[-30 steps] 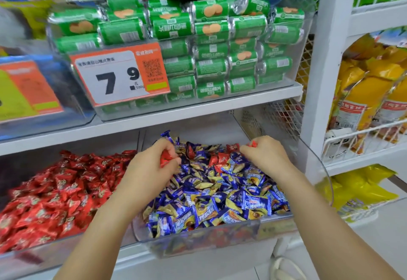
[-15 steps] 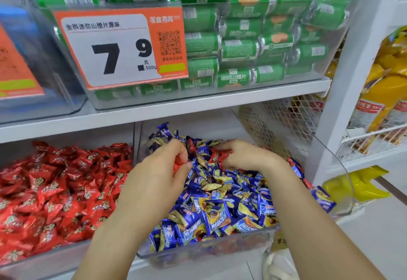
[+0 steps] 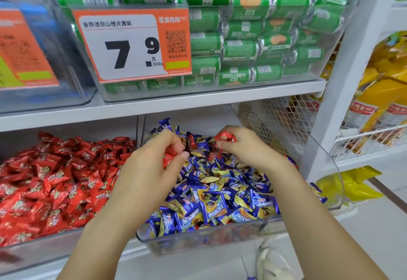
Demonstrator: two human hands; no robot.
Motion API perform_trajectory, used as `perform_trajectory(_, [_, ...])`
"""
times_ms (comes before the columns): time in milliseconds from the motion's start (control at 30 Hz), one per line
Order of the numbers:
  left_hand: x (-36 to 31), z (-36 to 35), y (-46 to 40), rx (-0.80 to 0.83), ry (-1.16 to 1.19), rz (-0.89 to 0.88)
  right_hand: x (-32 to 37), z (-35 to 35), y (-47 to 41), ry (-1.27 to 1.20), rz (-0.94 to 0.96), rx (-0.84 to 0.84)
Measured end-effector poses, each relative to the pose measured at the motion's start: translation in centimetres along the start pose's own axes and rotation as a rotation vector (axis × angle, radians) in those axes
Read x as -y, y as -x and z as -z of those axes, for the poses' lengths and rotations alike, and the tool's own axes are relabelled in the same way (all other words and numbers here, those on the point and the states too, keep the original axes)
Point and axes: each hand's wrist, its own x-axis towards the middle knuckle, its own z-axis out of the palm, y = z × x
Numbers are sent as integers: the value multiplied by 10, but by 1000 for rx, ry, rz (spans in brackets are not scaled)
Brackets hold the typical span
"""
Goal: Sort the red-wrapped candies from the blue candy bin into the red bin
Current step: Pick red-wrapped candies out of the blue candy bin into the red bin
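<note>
While the right hand pinches a red-wrapped candy at its fingertips' eleven o'clock, the left hand curls around red candies over the blue candy bin; the red bin lies at nine o'clock.

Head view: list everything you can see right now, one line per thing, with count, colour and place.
Blue candy bin: one, clear, lower shelf right, heaped with blue-and-yellow candies.
Red bin: one, clear, lower shelf left, full of red candies.
Red-wrapped candies: several among the blue; one in the right hand, some in the left.
Green packs: many, in the clear bin on the upper shelf.
Price tag: one, orange and white, on that bin's front.
Yellow bags: several, right rack.
Left hand: grips red candies.
Right hand: pinches one red candy.
</note>
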Motion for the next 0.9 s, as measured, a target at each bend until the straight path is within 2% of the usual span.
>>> perform_trajectory(133, [0,16,7,-25,225,69,18,12,17,-391,-35,-60])
perform_trajectory(267, [7,41,18,-67,383,146,40,5,34,-584,-47,4])
perform_trajectory(400, [33,71,33,-29,383,240,75,-14,54,-644,18,108])
perform_trajectory(500, [62,95,42,-107,349,296,113,-37,63,-618,135,185])
perform_trajectory(633, [104,114,39,-258,392,492,160,-91,37,-435,302,136])
perform_trajectory(700, [116,116,39,-202,610,611,177,-113,20,-305,298,156])
perform_trajectory(733, [122,116,40,-178,763,656,182,-122,13,-131,305,193])
perform_trajectory(800, [122,122,42,-188,1016,661,183,-128,8,289,321,232])
perform_trajectory(833, [118,128,43,-199,1031,634,181,-126,9,366,324,215])
perform_trajectory(900, [118,135,44,-219,980,597,173,-115,17,254,313,168])
